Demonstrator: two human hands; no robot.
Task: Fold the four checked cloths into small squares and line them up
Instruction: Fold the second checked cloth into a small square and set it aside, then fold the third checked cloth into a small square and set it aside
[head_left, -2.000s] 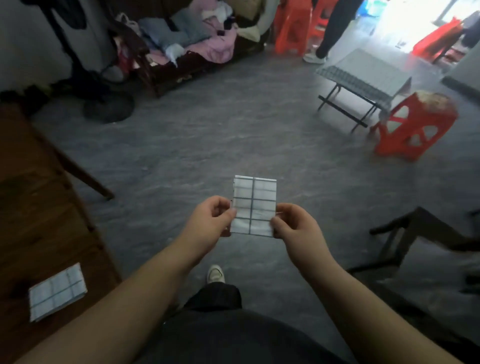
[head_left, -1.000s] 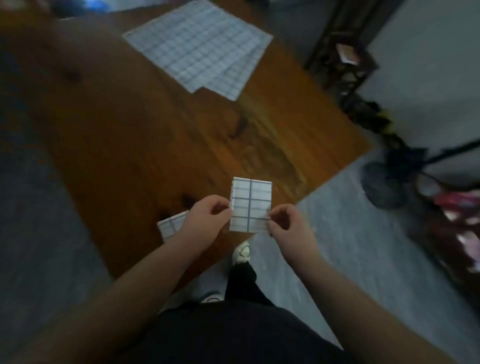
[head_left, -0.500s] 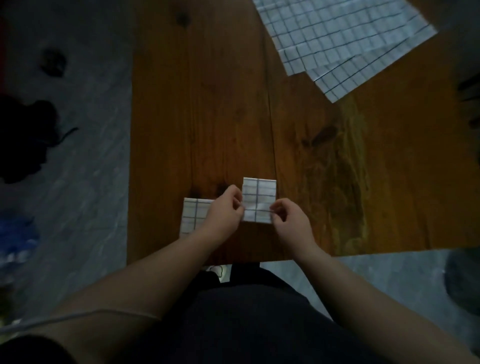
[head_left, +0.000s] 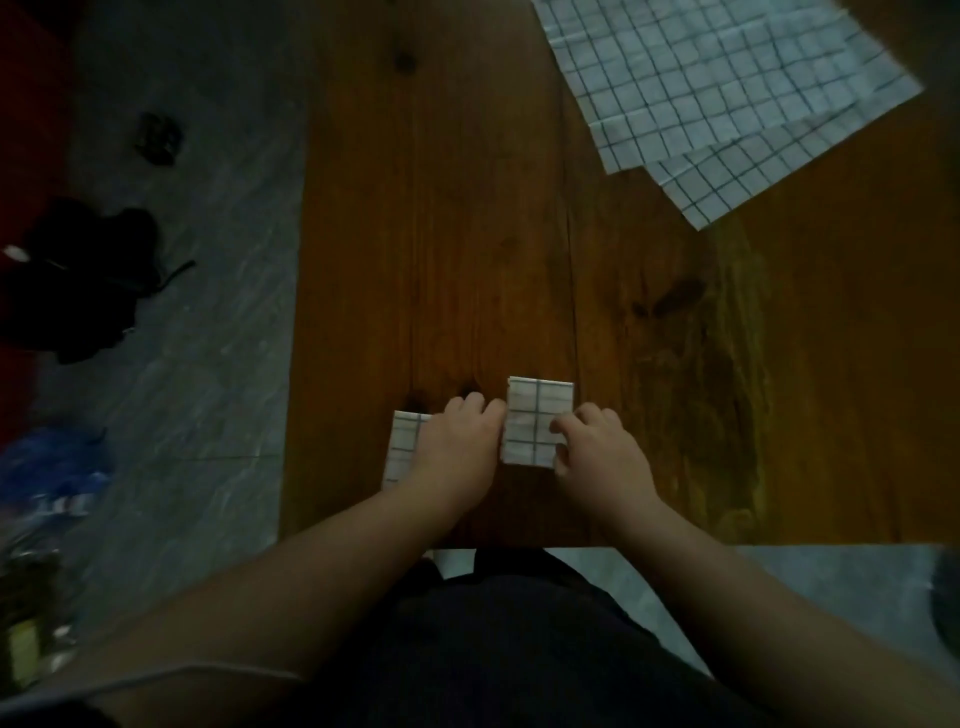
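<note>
Both hands (head_left: 457, 447) on folded cloth (head_left: 537, 423) (pinching)

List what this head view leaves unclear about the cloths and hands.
- First folded cloth: its right part is hidden under the left hand, so its squareness cannot be judged.
- Second folded cloth: right hand covers its right edge; whether it rests on the table is unclear.
- Unfolded cloths: cut off by the top edge; they overlap, so their count is uncertain.

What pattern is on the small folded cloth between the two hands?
The folded cloth is white with a dark grid of checks, seen in the head view.
</note>
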